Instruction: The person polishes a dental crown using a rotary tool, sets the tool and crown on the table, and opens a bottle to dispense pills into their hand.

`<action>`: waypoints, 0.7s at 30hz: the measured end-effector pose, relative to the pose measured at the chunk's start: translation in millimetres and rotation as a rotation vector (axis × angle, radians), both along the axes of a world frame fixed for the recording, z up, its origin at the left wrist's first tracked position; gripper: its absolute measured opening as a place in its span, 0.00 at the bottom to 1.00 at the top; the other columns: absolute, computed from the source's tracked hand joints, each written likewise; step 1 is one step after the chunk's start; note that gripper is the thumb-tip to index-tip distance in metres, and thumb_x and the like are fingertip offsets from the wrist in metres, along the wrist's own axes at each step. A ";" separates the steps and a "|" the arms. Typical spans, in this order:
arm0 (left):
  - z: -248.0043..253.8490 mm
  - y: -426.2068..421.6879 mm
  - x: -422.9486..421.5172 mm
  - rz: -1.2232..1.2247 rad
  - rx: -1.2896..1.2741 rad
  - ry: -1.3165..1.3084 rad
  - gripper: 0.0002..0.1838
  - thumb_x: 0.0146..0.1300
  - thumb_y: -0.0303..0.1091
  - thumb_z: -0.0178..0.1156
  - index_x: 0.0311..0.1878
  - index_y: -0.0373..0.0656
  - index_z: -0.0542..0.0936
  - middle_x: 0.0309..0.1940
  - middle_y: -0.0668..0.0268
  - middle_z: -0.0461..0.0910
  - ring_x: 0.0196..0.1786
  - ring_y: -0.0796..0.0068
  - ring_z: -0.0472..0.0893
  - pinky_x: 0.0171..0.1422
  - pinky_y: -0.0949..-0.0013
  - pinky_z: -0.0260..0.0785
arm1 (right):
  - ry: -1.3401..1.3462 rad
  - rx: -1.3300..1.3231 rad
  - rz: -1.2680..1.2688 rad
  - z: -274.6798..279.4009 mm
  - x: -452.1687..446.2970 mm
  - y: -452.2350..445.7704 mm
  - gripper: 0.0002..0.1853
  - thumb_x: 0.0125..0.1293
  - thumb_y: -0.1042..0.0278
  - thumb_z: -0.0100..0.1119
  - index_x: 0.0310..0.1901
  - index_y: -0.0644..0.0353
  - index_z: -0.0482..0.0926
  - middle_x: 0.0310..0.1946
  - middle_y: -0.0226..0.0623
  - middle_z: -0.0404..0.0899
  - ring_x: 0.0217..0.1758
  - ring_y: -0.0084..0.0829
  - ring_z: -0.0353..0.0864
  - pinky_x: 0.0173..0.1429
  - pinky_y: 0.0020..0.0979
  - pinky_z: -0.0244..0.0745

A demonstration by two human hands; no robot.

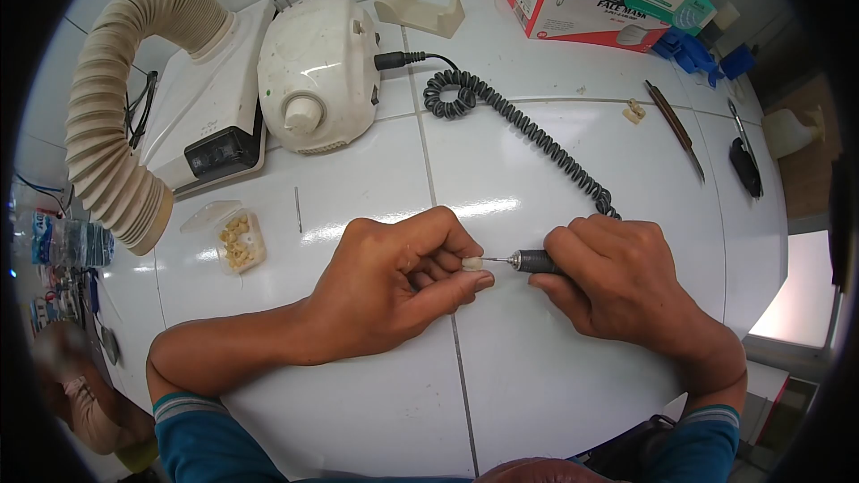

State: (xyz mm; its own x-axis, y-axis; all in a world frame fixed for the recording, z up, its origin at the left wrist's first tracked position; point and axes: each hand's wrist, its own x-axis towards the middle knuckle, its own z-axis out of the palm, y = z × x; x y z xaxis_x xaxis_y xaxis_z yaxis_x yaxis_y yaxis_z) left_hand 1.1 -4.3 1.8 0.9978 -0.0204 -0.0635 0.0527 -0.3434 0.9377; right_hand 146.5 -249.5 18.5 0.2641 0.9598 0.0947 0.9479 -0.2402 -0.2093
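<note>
My left hand (403,282) is closed in a pinch, holding a small ivory tooth-shaped piece (472,264) between thumb and fingers. My right hand (617,282) wraps round a dark rotary handpiece (537,261) with a metal nose. From that nose a thin bur (495,258) points left, its tip at the tooth-shaped piece; whether they touch I cannot tell. A black coiled cord (546,143) runs from behind my right hand to the white control unit (318,76). Left of my left hand, an open clear box (240,241) contains several similar yellowish pieces.
A ribbed hose (107,116) arches from a white box-like machine (206,107) at the left. A cream handpiece rest (420,11) and mask boxes (591,0) stand at the back. Right lie a brown pointed tool (676,130) and a beige fragment (633,112). Another person (89,394) sits lower left.
</note>
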 end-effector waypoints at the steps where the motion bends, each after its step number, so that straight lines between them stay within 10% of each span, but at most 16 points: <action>1: 0.2 0.0 -0.1 0.000 0.001 0.001 0.11 0.76 0.28 0.76 0.52 0.31 0.86 0.35 0.59 0.93 0.38 0.77 0.94 0.42 0.76 0.87 | 0.002 -0.001 -0.010 -0.3 -0.3 0.2 0.16 0.75 0.52 0.75 0.39 0.53 0.80 0.26 0.29 0.74 0.26 0.30 0.81 0.26 0.37 0.72; 21: -1.8 0.4 -0.4 -0.017 -0.023 0.010 0.11 0.78 0.25 0.72 0.56 0.27 0.84 0.39 0.55 0.93 0.42 0.74 0.95 0.44 0.74 0.89 | -0.005 0.006 0.011 -0.6 0.5 -0.3 0.17 0.75 0.51 0.75 0.38 0.52 0.80 0.26 0.28 0.73 0.26 0.30 0.80 0.26 0.36 0.71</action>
State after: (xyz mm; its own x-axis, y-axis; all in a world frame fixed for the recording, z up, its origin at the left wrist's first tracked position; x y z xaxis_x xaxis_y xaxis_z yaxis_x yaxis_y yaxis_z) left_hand 0.7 -3.9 0.0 0.9966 -0.0392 -0.0723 0.0559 -0.3225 0.9449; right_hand 147.0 -249.8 17.9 0.2532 0.9621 0.1016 0.9515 -0.2287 -0.2059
